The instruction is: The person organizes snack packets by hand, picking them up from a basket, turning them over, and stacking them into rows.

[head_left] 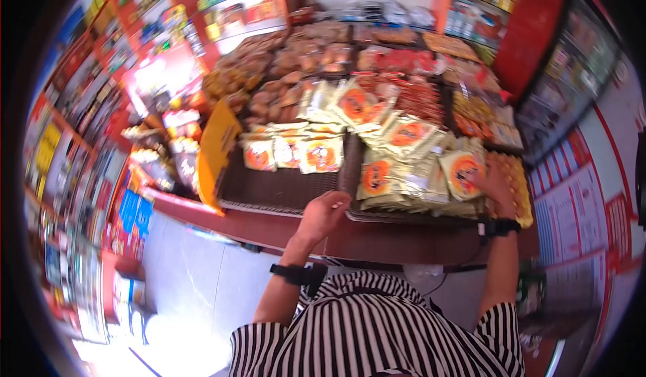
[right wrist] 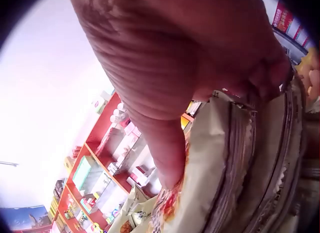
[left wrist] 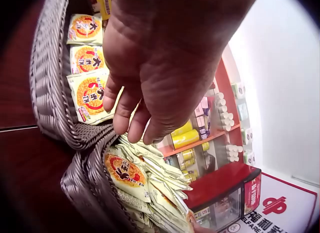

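Left to right, head view. At the far left, shelves of goods (head_left: 74,115) flank a group of dark snack bags (head_left: 156,158), beside which an upright yellow panel (head_left: 217,154) borders the left basket (head_left: 269,190). This woven basket sits on a dark red counter (head_left: 262,228) and contains a row of cream packets (head_left: 321,156) with round orange prints, lying toward its back.

The left hand (head_left: 323,214), with a black strap (head_left: 300,274) at its wrist, is above the near rims where the two baskets adjoin. Its fingers hang loosely bent and a little apart, a relaxed, fairly narrow grip with nothing held; the left wrist view shows the same pose.

The right basket (head_left: 383,217) bears a heaped pile of packets (head_left: 404,175) of the same kind. At the right side of this pile, the right hand (head_left: 496,187) grips a tilted packet (head_left: 463,172), its printed face visible. In the right wrist view the thumb (right wrist: 167,163) presses on that face, with the fingers curled over the upper edges; whether they take in more than one packet cannot be told. Just beside the hand stands a tray of yellow food (head_left: 521,185).
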Available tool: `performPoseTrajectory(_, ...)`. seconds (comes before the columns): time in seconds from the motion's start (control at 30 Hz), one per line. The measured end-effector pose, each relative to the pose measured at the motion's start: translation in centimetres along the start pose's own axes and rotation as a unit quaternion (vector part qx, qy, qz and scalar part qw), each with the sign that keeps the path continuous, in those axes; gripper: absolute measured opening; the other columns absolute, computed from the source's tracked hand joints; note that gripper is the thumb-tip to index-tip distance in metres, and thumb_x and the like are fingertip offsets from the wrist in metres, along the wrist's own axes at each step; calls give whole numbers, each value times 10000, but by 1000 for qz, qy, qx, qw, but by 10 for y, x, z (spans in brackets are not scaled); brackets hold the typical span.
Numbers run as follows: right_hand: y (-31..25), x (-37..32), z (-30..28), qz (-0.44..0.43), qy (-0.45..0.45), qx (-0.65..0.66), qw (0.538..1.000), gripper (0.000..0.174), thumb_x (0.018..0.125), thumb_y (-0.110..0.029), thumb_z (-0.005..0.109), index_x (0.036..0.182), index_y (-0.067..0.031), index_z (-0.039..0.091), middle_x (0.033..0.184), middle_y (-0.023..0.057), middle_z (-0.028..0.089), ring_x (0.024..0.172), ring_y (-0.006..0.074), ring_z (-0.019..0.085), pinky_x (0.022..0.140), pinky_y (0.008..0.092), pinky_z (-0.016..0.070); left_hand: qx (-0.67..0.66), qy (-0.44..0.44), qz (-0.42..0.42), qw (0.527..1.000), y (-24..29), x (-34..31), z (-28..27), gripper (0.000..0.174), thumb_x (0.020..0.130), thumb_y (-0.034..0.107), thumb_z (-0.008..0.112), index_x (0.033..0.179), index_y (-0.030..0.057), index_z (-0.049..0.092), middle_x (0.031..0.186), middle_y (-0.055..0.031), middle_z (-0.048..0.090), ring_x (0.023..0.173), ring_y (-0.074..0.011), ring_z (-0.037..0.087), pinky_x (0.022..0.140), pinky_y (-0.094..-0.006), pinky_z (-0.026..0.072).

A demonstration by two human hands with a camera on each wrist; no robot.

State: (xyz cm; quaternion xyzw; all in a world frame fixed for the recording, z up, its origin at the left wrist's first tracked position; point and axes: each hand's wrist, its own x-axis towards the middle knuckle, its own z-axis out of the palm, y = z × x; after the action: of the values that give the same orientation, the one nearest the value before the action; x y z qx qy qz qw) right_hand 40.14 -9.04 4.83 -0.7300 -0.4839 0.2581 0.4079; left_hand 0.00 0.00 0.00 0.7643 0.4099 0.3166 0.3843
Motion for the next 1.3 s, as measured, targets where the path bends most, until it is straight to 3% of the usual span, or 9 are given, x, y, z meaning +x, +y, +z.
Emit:
performPoseTrajectory(0.1,66,41,10,14,0,89,996,678,663,-187,767,1237,22,472,1095,93,587,973,169,570,847,307,467,32,-6,25,999,-6,5,-25,174,853,127,611,998,34,632,972,-114,637,858,-244,639,743,-323,517)
performPoseTrajectory(0.73,-51,-59,2,16,66,292,954,457,814,-146,601,1197,35,428,1052,117,578,921,180,601,788,300,503,-1,-21,9,1000,-12,-2,-29,178,855,139,608,998,34,624,957,-103,632,841,-232,633,744,-326,509)
performPoseTrajectory(0.77,-66,-71,11,-27,78,327,941,458,820,-156,574,1207,31,417,1063,112,571,927,175,596,785,300,505,-34,-67,45,996,-11,-1,-28,249,854,173,619,1060,35,599,978,-109,628,870,-227,625,771,-330,504)
performPoseTrajectory(0.8,-67,-79,17,-116,90,160,976,482,807,-169,542,1226,25,404,1088,104,550,943,172,583,800,300,499,-68,-114,81,988,-8,0,-28,323,854,207,630,1122,36,574,998,-115,625,900,-222,618,799,-334,498)
performPoseTrajectory(0.9,-90,-90,58,-38,-29,292,955,534,771,-150,574,1246,15,395,1095,104,537,975,167,561,825,299,486,-166,-213,98,958,22,4,-25,564,842,311,649,1292,42,440,1092,-143,590,997,-236,577,875,-354,469)
performPoseTrajectory(0.97,-112,-94,101,-9,-68,325,943,604,725,-113,621,1268,-5,381,1123,102,526,1013,165,543,859,304,466,-265,-277,39,923,45,2,-32,895,810,424,663,1437,51,146,1313,-167,446,1159,-252,481,975,-362,406)
performPoseTrajectory(1.03,-120,-86,138,-16,-126,285,950,633,729,-74,635,1294,-14,356,1153,96,516,1035,161,530,900,308,441,-288,-205,106,929,43,-5,-26,910,828,371,662,1446,55,74,1353,-144,399,1232,-234,401,996,-384,398)
performPoseTrajectory(1.2,-138,-81,197,-40,-203,351,913,607,798,-119,640,1310,-6,334,1212,95,493,1092,159,497,949,308,399,-463,-63,6,884,19,-27,-32,801,853,84,639,1449,60,104,1354,-81,399,1228,-151,383,1013,-308,348)
performPoseTrajectory(1.3,-136,-77,224,-61,-256,384,885,544,882,-212,578,1315,-1,325,1256,95,473,1146,161,470,974,313,374,-439,-22,-14,898,5,-42,-52,737,865,90,627,1441,63,167,1323,-71,438,1195,-140,412,1001,-300,360)
